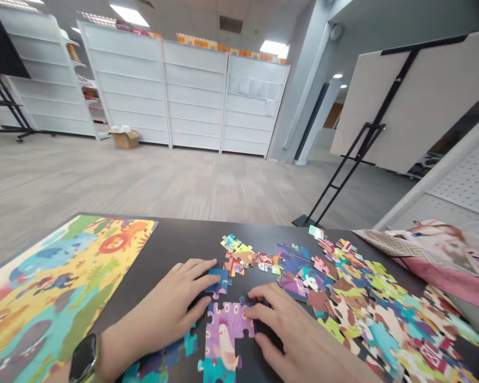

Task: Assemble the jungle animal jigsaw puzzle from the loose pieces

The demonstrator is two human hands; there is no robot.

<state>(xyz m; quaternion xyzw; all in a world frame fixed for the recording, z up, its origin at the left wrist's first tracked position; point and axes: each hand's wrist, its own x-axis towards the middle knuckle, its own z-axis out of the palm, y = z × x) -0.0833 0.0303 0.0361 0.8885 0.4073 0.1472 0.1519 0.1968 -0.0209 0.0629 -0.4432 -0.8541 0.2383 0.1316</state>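
A joined purple section of jigsaw puzzle (227, 330), with a pale creature and a teal lower edge, lies on the dark table between my hands. My left hand (175, 298) is spread, palm down, its index fingertip touching a loose blue puzzle piece (219, 282) just above that section. Blue and teal joined pieces (163, 361) are partly covered by my left wrist. My right hand (281, 319) has its fingers apart, with fingertips resting on the section's upper right edge. Its thumb lies beside the right side, off the pieces.
A large pile of loose pieces (367, 303) spreads across the right. Small joined clusters (239, 255) lie beyond my hands. A colourful picture sheet (75, 282) covers the left of the table (175, 234). A printed pink bag (435, 255) sits far right. A board stand (339, 181) stands behind.
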